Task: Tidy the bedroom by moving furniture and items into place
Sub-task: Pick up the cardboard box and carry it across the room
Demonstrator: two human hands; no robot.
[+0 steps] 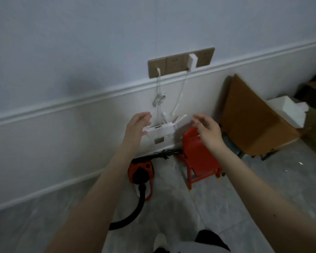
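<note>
Both hands, left (138, 126) and right (207, 129), spread beside the router (161, 131), apparently untouched.

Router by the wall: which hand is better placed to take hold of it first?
Left, probably. The left hand is already at the white router, its fingers at the router's left end. The right hand hangs open to the right, above the red chair, apart from the router.

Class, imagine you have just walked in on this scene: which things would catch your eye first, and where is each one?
Two bare hands, the left hand and the right hand, reach toward a white router hanging by its cables against the wall. Below it on the floor stand a red child's chair and, to its left, a red vacuum cleaner.
</note>
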